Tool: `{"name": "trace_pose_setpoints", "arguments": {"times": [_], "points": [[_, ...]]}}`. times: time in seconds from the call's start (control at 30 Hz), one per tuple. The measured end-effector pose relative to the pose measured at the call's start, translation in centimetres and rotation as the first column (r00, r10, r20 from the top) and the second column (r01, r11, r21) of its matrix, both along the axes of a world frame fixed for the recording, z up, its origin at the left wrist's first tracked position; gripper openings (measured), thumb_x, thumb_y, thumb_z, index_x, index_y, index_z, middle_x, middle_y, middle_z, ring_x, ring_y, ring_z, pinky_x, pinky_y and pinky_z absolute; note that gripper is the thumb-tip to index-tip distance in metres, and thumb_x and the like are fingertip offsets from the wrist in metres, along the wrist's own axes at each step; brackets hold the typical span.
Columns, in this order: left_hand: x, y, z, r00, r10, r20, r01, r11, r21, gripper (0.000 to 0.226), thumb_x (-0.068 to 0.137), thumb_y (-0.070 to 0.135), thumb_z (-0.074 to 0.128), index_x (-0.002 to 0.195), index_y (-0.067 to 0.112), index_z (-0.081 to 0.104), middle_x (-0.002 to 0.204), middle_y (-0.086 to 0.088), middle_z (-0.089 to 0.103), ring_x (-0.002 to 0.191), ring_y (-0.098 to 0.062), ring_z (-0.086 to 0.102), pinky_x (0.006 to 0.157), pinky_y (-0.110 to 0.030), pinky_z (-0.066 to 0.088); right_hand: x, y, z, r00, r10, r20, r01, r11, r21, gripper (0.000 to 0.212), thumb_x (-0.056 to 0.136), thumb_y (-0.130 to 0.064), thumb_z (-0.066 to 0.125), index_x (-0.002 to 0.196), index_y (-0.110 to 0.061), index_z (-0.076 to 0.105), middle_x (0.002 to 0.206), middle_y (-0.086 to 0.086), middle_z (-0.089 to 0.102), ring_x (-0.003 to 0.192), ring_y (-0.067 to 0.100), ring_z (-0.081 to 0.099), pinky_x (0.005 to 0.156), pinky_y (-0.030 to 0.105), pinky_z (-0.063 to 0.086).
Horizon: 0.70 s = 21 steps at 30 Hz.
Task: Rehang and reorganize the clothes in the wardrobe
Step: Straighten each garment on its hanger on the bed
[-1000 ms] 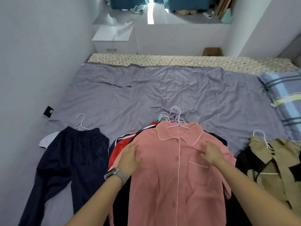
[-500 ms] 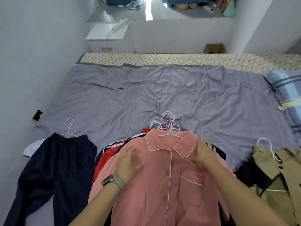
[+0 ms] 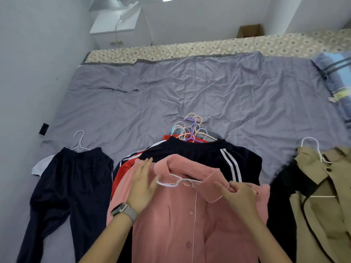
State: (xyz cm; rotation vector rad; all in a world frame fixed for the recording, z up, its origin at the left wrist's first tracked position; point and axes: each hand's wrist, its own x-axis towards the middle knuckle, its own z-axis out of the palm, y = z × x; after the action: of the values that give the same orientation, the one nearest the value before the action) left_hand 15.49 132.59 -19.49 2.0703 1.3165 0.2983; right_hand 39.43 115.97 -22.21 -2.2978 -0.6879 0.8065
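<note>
A pink button-up shirt (image 3: 182, 224) lies on top of a stack of hung clothes at the near edge of the bed. Its white hanger (image 3: 171, 181) has its hook folded down over the collar. My right hand (image 3: 239, 194) pinches the shirt's right collar and shoulder. My left hand (image 3: 142, 185), fingers straight, rests flat on the shirt's left shoulder. Under the shirt lies a dark garment with white stripes (image 3: 218, 160), then red clothes (image 3: 123, 173). A bunch of coloured hanger hooks (image 3: 190, 130) sticks out past the stack.
Dark navy trousers (image 3: 70, 190) on a white hanger lie at the left. A tan coat (image 3: 322, 196) on a white hanger lies at the right. The grey-purple bedsheet (image 3: 190, 88) spreads beyond. A striped pillow (image 3: 338, 78) sits far right, a white nightstand (image 3: 117, 25) far left.
The pink shirt has been pulled toward me off the stack, baring the striped dark garment. Its hanger hook has tipped down onto the collar. My right hand has closed on the collar.
</note>
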Motion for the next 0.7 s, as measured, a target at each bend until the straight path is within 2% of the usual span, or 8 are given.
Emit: {"name": "trace_pose_setpoints", "arguments": {"times": [0.1, 0.17, 0.27, 0.33, 0.37, 0.47, 0.57, 0.7], "points": [[0.0, -1.7, 1.0, 0.992, -0.126, -0.032, 0.125, 0.992, -0.029, 0.069, 0.08, 0.062, 0.038, 0.142, 0.032, 0.031, 0.146, 0.014, 0.021, 0.139, -0.003, 0.01, 0.114, -0.029, 0.008, -1.7, -2.9, 2.1, 0.999, 0.036, 0.005, -0.036, 0.999, -0.003, 0.067, 0.068, -0.05, 0.078, 0.045, -0.019, 0.023, 0.044, -0.008, 0.033, 0.055, 0.013, 0.04, 0.073, 0.037, 0.033], [-0.2, -3.2, 1.6, 0.975, -0.18, -0.129, 0.173, 0.983, -0.058, 0.06, 0.077, 0.066, 0.026, 0.131, 0.044, 0.043, 0.139, 0.023, 0.032, 0.138, -0.003, 0.014, 0.11, -0.035, 0.012, -1.9, -4.6, 2.7, 0.997, 0.021, -0.075, -0.02, 1.0, 0.003, 0.066, 0.062, -0.057, 0.078, 0.046, -0.018, 0.027, 0.048, -0.007, 0.036, 0.056, 0.013, 0.041, 0.068, 0.034, 0.035], [-0.7, -5.4, 2.6, 0.951, -0.212, -0.226, 0.219, 0.976, 0.006, 0.05, 0.079, 0.065, 0.019, 0.112, 0.048, 0.053, 0.113, 0.033, 0.051, 0.122, 0.002, 0.037, 0.091, -0.03, 0.014, -1.4, -7.0, 4.0, 0.987, 0.019, -0.16, -0.013, 0.999, 0.034, 0.065, 0.052, -0.074, 0.071, 0.056, -0.011, 0.056, 0.061, -0.005, 0.056, 0.066, 0.012, 0.055, 0.071, 0.034, 0.047], [-1.6, -6.5, 3.5, 0.947, -0.245, -0.207, 0.259, 0.965, 0.044, 0.05, 0.079, 0.065, 0.023, 0.111, 0.044, 0.056, 0.105, 0.032, 0.053, 0.11, 0.001, 0.046, 0.091, -0.033, 0.016, -1.3, -8.3, 5.5, 0.987, 0.006, -0.162, 0.002, 0.999, 0.049, 0.046, 0.054, -0.069, 0.075, 0.065, -0.025, 0.069, 0.068, -0.014, 0.063, 0.073, 0.005, 0.058, 0.073, 0.028, 0.047], [-2.0, -7.1, 4.2, 0.948, -0.258, -0.188, 0.273, 0.961, 0.054, 0.049, 0.079, 0.066, 0.027, 0.108, 0.042, 0.057, 0.099, 0.031, 0.054, 0.105, -0.001, 0.048, 0.093, -0.036, 0.019, -1.4, -8.9, 6.6, 0.989, -0.006, -0.146, 0.015, 0.998, 0.064, 0.035, 0.058, -0.06, 0.08, 0.052, -0.031, 0.062, 0.057, -0.019, 0.056, 0.065, 0.001, 0.052, 0.066, 0.024, 0.042], [-3.6, -9.3, 6.8, 0.954, -0.246, -0.169, 0.268, 0.956, 0.119, 0.036, 0.077, 0.067, 0.035, 0.091, 0.042, 0.056, 0.074, 0.027, 0.052, 0.085, -0.004, 0.046, 0.089, -0.041, 0.03, -2.2, -11.0, 9.2, 0.996, -0.038, -0.079, 0.049, 0.989, 0.143, 0.051, 0.06, -0.052, 0.084, 0.045, -0.02, 0.047, 0.043, -0.014, 0.04, 0.051, 0.003, 0.039, 0.056, 0.026, 0.034], [-5.5, -12.7, 10.7, 0.977, -0.174, -0.119, 0.19, 0.973, 0.134, 0.036, 0.07, 0.07, 0.037, 0.087, 0.045, 0.056, 0.076, 0.022, 0.057, 0.087, -0.003, 0.045, 0.089, -0.033, 0.023, -4.5, -13.5, 12.0, 0.998, -0.041, -0.048, 0.049, 0.981, 0.187, 0.043, 0.055, -0.065, 0.075, 0.058, -0.024, 0.059, 0.051, -0.011, 0.052, 0.064, 0.012, 0.05, 0.068, 0.034, 0.042], [-10.5, -17.3, 15.2, 0.997, -0.071, 0.02, 0.068, 0.992, 0.106, 0.031, 0.065, 0.068, 0.046, 0.087, 0.048, 0.057, 0.08, 0.019, 0.06, 0.094, 0.0, 0.045, 0.094, -0.03, 0.019, -9.3, -17.2, 15.6, 0.999, -0.043, -0.017, 0.046, 0.963, 0.265, 0.04, 0.064, -0.05, 0.08, 0.06, -0.018, 0.056, 0.052, -0.011, 0.05, 0.058, 0.01, 0.045, 0.059, 0.028, 0.037]]}}
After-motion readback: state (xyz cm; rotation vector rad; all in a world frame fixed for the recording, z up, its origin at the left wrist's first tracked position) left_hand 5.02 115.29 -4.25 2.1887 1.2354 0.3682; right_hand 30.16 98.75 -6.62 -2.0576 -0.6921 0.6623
